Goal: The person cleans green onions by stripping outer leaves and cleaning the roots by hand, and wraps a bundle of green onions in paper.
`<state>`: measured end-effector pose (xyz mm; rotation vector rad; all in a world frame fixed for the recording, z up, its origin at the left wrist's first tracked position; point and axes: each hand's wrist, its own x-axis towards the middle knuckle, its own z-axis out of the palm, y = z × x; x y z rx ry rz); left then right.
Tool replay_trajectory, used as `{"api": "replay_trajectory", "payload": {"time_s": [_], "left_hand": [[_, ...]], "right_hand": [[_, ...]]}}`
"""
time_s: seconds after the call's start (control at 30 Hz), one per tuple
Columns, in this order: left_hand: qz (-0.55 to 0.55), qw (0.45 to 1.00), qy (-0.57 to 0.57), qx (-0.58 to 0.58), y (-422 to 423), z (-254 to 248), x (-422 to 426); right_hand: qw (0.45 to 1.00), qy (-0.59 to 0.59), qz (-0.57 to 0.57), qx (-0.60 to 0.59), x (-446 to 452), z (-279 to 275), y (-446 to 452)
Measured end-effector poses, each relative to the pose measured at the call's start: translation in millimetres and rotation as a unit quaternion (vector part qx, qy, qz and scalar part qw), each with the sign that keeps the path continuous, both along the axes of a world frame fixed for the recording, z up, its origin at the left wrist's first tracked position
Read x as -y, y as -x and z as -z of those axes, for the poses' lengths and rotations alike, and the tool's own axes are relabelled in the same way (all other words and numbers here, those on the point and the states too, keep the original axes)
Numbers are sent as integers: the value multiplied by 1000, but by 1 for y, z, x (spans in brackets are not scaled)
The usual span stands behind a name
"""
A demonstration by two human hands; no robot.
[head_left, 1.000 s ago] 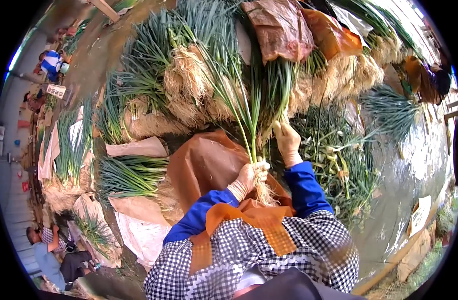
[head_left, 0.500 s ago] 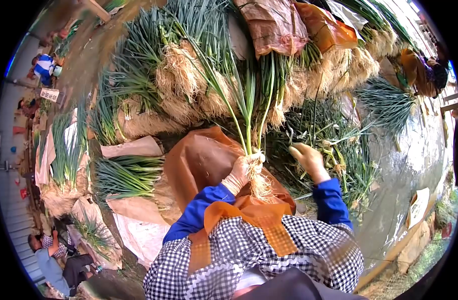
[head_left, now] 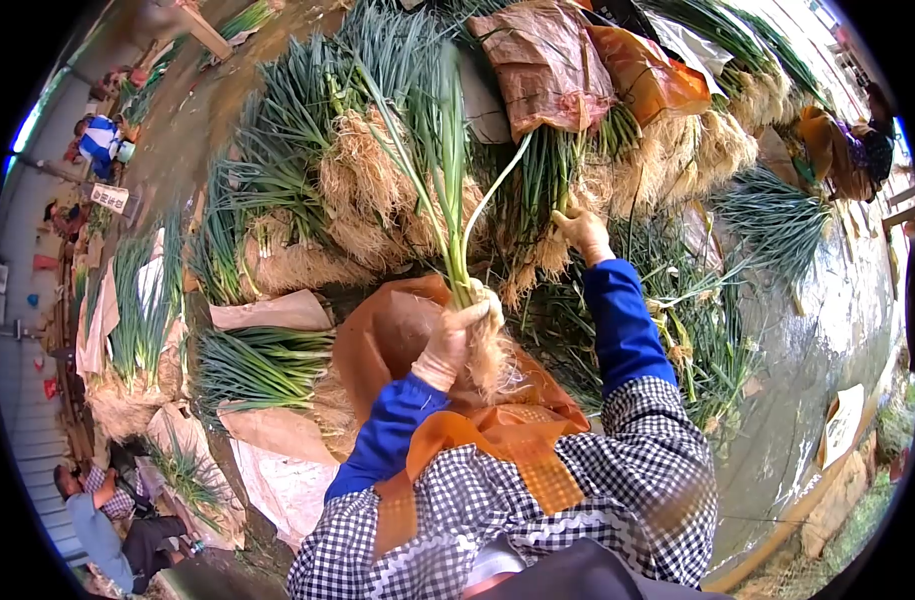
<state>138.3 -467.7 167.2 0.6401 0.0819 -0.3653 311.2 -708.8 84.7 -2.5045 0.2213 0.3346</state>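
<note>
A few green onions (head_left: pixel 451 190) with long pale roots are wrapped in my left hand (head_left: pixel 455 338), leaves pointing away from me and roots hanging below the fist. Ahead and to the right, my right hand (head_left: pixel 584 234) is at the near edge of a heap of green onions (head_left: pixel 549 170), fingers closed at the stems just above the roots. An orange-brown plastic apron (head_left: pixel 392 325) spreads over my lap beneath the left hand.
Large root-on bundles (head_left: pixel 362 180) lie ahead. Brown sacking (head_left: pixel 542 65) covers part of the heap. Discarded leaves (head_left: pixel 697 330) litter the ground at right. Trimmed green onions (head_left: pixel 262 365) lie at left. Seated people, one in a blue-grey top (head_left: pixel 99 530), are at far left.
My right hand has moved forward from above the loose leaves to the heap and closed on stems there. My left hand, still holding the bunch, has shifted slightly left.
</note>
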Motion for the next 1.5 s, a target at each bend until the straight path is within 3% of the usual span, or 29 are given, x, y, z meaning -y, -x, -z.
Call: {"api": "replay_trajectory", "payload": {"time_s": [0.03, 0.07, 0.13, 0.17, 0.2, 0.23, 0.27, 0.33, 0.43, 0.47, 0.53, 0.67, 0.73, 0.77, 0.8, 0.83, 0.87, 0.93, 0.97, 1.0, 1.07, 1.13, 1.17, 1.2, 1.27, 1.33, 1.4, 1.43, 1.5], "left_hand": [[-30, 998, -19, -49, -2, 13, 4], [-33, 997, -33, -63, -2, 32, 4], [-75, 994, -58, -54, 3, 39, 17], [-65, 992, -76, -72, 7, 34, 25], [-31, 990, -39, -133, 9, 28, 34], [10, 983, -106, -148, 14, 42, 43], [51, 970, -173, -160, 18, 55, 51], [38, 976, -105, -185, 28, 41, 75], [35, 963, -169, -207, 34, 61, 71], [45, 961, -181, -202, 36, 57, 66], [7, 964, -191, -183, 40, 67, 70], [-97, 954, -211, -187, 37, 71, 73], [-85, 948, -229, -205, 35, 74, 67], [-75, 930, -280, -226, 32, 65, 64], [-123, 942, -219, -220, 30, 65, 64], [-108, 948, -239, -177, 34, 81, 64], [-92, 953, -258, -132, 37, 98, 65], [-93, 950, -277, -106, 36, 85, 67], [-99, 956, -241, -137, 32, 69, 65], [-108, 959, -204, -167, 29, 60, 63], [-81, 963, -192, -173, 27, 63, 60], [-98, 965, -151, -192, 30, 69, 60], [-101, 966, -131, -197, 30, 77, 60], [-100, 966, -135, -196, 29, 72, 59], [-76, 970, -81, -216, 27, 54, 58], [-75, 968, -145, -188, 30, 72, 54], [-57, 955, -241, -163, 30, 80, 56], [-83, 948, -277, -130, 30, 64, 62], [-50, 952, -245, -176, 26, 62, 53]], "right_hand": [[999, -35, 18, 33, -5, -4, 1], [996, 43, 18, 73, -2, -10, 6], [980, -185, 78, -10, 13, -10, 27], [987, -132, 90, -9, 3, -58, 57], [971, -209, 102, -51, -2, -73, 81], [949, -289, 102, -75, -11, -83, 106], [926, -365, 71, -63, -16, -72, 125], [920, -382, 21, -87, -33, -67, 144], [878, -471, 54, -60, -43, -47, 131], [905, -413, 52, -89, -39, -52, 118], [848, -513, 75, -110, -42, -49, 103], [808, -556, 192, 41, -67, 4, 114], [905, -398, 134, 64, -65, 12, 147], [907, -412, 81, 24, -59, -28, 172], [956, -293, -1, 12, -43, -53, 191], [957, -291, 11, 17, -16, -16, 207], [964, -249, 52, -75, 7, -65, 204], [963, -198, 182, -13, 87, -14, 198], [991, 30, 112, 64, 135, 18, 196], [974, 219, 43, -21, 158, 9, 190], [968, 236, 87, -10, 126, -28, 178], [990, 89, 7, 108, 79, -25, 152], [991, -117, 37, 46, 40, -45, 143], [945, -319, 65, -18, 7, -65, 133], [901, -422, 74, -69, -24, -26, 106], [967, -232, 23, 100, -52, -7, 94], [969, -118, 26, 217, -64, 2, 94], [941, -300, 79, 138, -62, 12, 95], [791, -587, 172, -23, -55, -4, 107]]}}
